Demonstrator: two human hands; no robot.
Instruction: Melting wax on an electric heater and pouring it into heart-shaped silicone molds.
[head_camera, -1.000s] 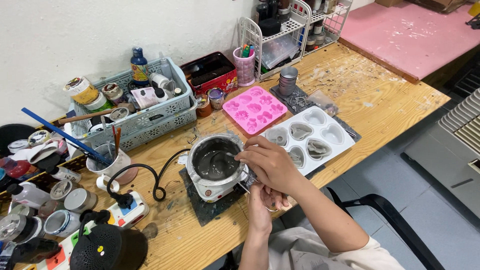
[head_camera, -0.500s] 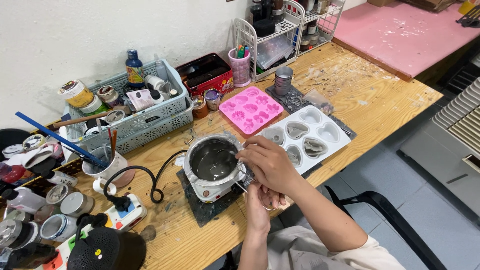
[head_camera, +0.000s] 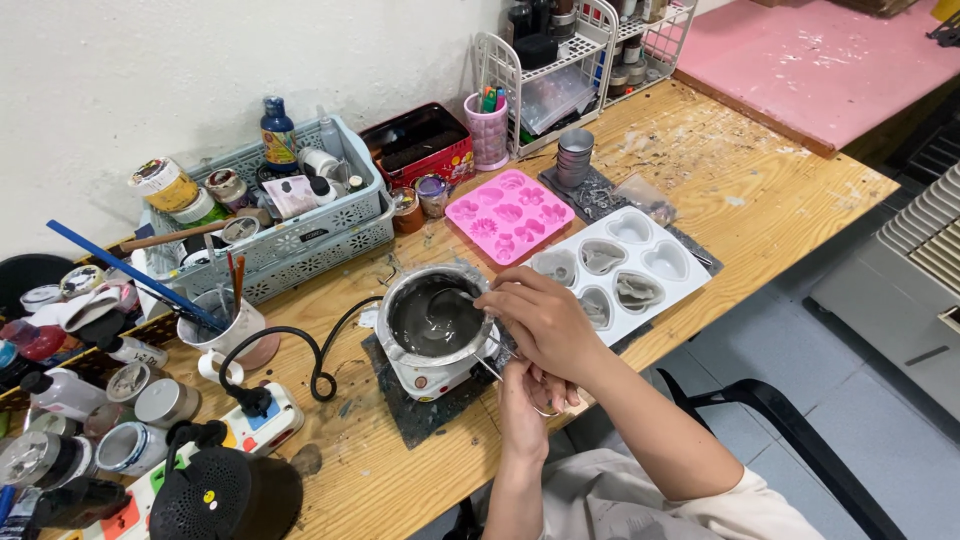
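Melting pot (head_camera: 435, 325), centre of the frame, stands on a dark mat (head_camera: 420, 405) on the wooden desk (head_camera: 760, 200) and holds a thick grey liquid. Right hand (head_camera: 540, 320) reaches over the pot's right rim, its grip pinched shut on a thin stirring tool (head_camera: 450, 297) whose tip sits in the liquid. Left hand (head_camera: 530, 400), below the right and partly hidden by it, is closed on the pot's wire handle (head_camera: 500, 375). White heart mould (head_camera: 625, 270), right of the pot, has 6 cavities, most with grey fill. Pink flower mould (head_camera: 510, 213) lies just above it. Black cord (head_camera: 300, 355) loops left from the pot to a power strip (head_camera: 255, 420). Risks, as judged: a vigorous stir or a tug on the handle could tip the pot and spill liquid onto the mat and desk; the right wrist, hovering close to the rim, could brush what may be hot metal; the looped cord could snag and drag the pot.
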